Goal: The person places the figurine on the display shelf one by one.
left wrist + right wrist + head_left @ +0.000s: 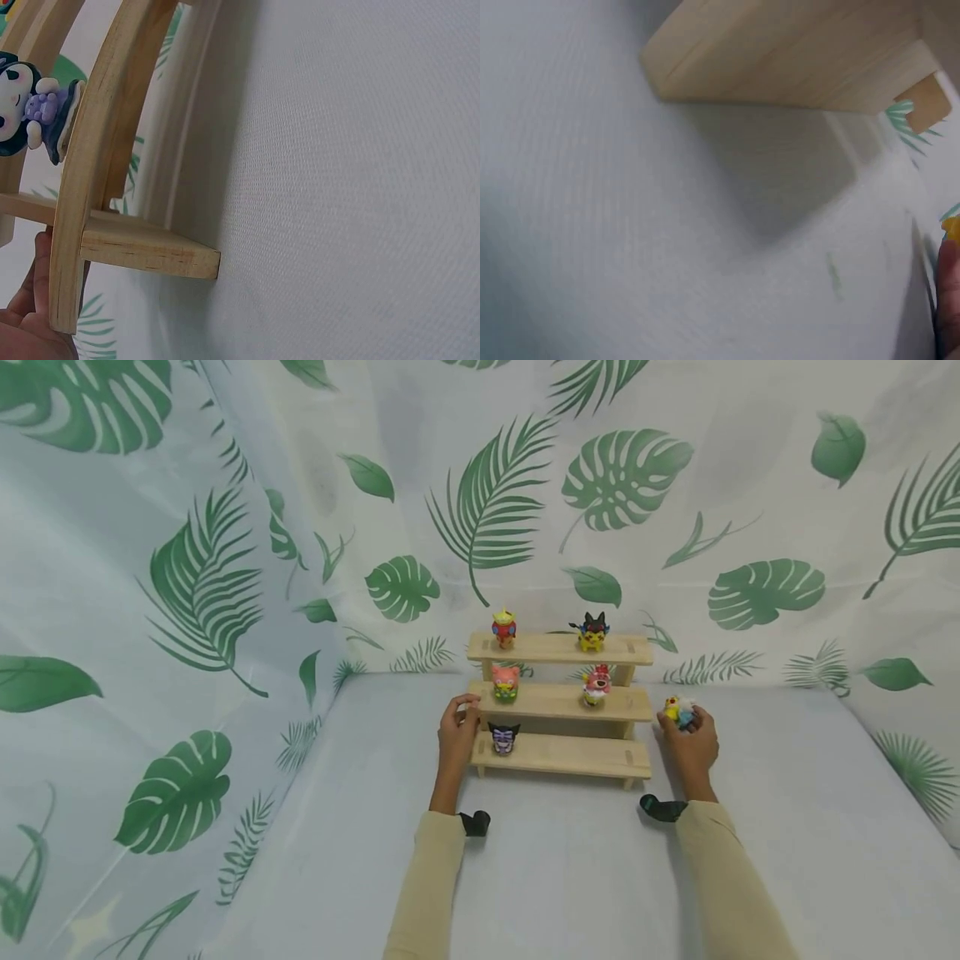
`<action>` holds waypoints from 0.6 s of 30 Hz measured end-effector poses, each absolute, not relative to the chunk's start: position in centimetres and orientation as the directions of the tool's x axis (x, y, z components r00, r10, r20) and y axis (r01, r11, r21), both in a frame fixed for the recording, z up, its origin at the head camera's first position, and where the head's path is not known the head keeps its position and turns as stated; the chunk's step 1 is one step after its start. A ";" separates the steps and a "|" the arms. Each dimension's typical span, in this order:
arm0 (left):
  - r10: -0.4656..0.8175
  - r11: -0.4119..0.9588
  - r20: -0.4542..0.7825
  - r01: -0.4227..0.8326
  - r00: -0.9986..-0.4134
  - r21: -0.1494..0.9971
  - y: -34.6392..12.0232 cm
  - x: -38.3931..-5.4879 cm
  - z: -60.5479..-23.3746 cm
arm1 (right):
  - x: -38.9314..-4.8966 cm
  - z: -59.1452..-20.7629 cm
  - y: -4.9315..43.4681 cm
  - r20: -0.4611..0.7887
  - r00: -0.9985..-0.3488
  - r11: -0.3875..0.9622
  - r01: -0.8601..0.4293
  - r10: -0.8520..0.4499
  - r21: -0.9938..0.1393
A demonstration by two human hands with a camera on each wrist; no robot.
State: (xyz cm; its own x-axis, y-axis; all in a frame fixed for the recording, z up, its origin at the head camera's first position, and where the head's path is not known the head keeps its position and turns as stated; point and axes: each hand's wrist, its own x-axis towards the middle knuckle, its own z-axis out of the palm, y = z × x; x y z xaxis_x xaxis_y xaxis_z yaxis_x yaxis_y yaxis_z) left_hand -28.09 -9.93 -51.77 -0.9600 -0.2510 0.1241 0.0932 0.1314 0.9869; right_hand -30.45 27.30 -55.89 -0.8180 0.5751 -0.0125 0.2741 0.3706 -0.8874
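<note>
A three-tier wooden display shelf (570,756) stands on the white surface. My left hand (457,735) grips its left end; in the left wrist view, the fingers (42,281) reach behind the end of a board. Near that hand, a black-and-purple figurine (503,740) sits on the lowest tier. To the right of the shelf, my right hand (692,750) holds a small yellow, white and blue figurine (677,710) between thumb and fingers. Only a yellow bit of that figurine (952,227) shows at the right wrist view's edge.
On the middle tier are a pink-and-green figurine (506,685) and a pink-and-white one (597,687). The top tier bears a red-and-yellow figurine (504,631) and a black-eared yellow one (592,633). A leaf-printed cloth (300,568) rises behind and at the sides.
</note>
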 end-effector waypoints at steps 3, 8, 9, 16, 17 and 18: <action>-0.251 0.136 0.123 0.091 -0.960 0.987 -10.0 -28.2 -51.7 | -30.2 -55.5 27.4 -0.066 -0.815 0.206 0.222 0.576 -0.953; -0.256 0.135 0.124 0.091 -0.959 0.987 -10.0 -28.5 -51.8 | -29.7 -54.5 27.8 -0.217 -0.848 -0.216 0.125 0.484 -0.969; -0.254 0.131 0.126 0.095 -0.959 0.987 -10.0 -28.5 -51.8 | -29.5 -54.3 27.9 -0.237 -0.856 -0.284 0.111 0.459 -0.952; -0.241 0.128 0.130 0.102 -0.962 0.987 -10.0 -28.6 -52.0 | -28.8 -54.2 28.9 -0.278 -0.899 -0.516 0.071 0.337 -0.854; -0.241 0.127 0.129 0.100 -0.962 0.987 -10.0 -28.5 -52.0 | -28.7 -54.1 28.9 -0.279 -0.904 -0.528 0.072 0.325 -0.846; -0.242 0.127 0.128 0.099 -0.962 0.987 -10.1 -28.5 -52.1 | -28.6 -54.1 28.9 -0.277 -0.908 -0.538 0.070 0.315 -0.840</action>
